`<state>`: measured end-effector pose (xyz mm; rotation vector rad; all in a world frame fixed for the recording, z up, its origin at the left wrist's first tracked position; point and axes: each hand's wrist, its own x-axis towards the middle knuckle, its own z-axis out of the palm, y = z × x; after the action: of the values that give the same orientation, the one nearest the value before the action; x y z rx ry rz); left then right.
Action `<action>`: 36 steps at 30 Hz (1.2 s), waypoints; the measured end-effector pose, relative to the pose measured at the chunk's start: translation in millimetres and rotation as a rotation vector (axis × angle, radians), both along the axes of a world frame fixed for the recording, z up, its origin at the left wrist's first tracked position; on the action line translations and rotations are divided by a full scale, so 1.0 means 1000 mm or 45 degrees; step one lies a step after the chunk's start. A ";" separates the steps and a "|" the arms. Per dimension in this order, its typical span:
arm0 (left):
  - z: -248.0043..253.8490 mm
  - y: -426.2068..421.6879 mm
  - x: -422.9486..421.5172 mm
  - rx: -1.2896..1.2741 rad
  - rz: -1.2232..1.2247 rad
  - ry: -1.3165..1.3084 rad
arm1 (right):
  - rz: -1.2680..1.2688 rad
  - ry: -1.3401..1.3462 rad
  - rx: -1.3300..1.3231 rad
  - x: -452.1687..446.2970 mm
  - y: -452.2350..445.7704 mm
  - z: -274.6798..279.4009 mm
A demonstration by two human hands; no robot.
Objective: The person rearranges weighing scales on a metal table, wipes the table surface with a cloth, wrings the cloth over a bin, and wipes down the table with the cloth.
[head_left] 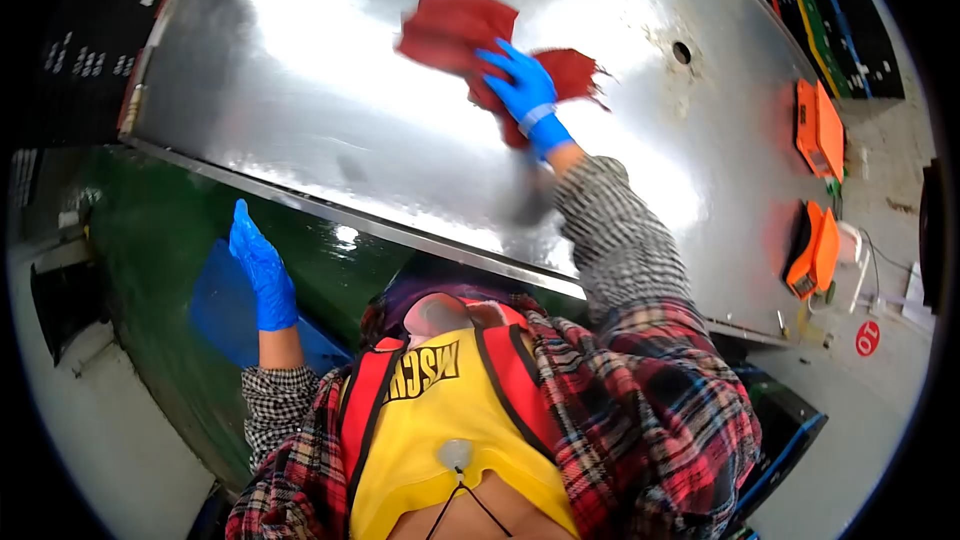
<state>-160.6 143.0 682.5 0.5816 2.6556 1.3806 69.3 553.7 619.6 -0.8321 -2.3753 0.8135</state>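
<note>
My right hand, in a blue glove, lies on a red cloth with its fingers stretched out and spread over it. The cloth is crumpled under the palm and fans out to both sides; its right end is frayed. Beneath it is a shiny metal table. My left hand, also gloved in blue, hangs in the air off the table's near edge, fingers extended and holding nothing.
A raised metal rim runs along the table's near side. A round hole pierces the top at the right. Two orange devices stand at the right end. Dark crates are at the left, with a green floor below.
</note>
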 end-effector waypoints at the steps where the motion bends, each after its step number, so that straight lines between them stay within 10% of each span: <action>1: -0.003 -0.021 -0.015 -0.079 0.035 0.024 | 0.195 0.221 0.133 0.020 -0.010 -0.001; 3: -0.009 -0.069 -0.040 -0.224 0.109 0.058 | 0.543 -0.497 0.187 0.073 -0.067 0.042; 6: 0.042 -0.065 -0.024 0.192 0.833 -0.560 | 1.091 -0.695 0.411 0.139 -0.135 0.048; 9: -0.008 -0.089 -0.051 0.125 0.674 -0.442 | 1.135 -0.724 0.419 0.054 -0.140 0.049; 15: -0.017 -0.016 -0.112 -0.262 0.087 0.062 | 0.436 -0.588 0.507 -0.170 -0.073 0.039; 19: -0.039 -0.014 -0.195 -0.469 -0.008 0.674 | -0.115 -0.512 0.494 -0.178 0.078 0.038; 22: -0.035 0.003 -0.265 -0.253 0.107 0.392 | -0.619 -0.797 0.632 -0.149 0.108 -0.012; 31: -0.028 0.134 -0.504 -0.153 -0.513 0.538 | 1.107 -0.471 0.228 -0.455 -0.190 0.020; 36: -0.060 0.170 -0.592 -0.138 -0.684 0.398 | 1.414 -0.111 0.239 -0.633 -0.111 -0.018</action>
<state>-752.2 313.0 622.8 1.4651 2.4753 1.0486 -563.5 442.3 601.2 0.6426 -2.8535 0.8913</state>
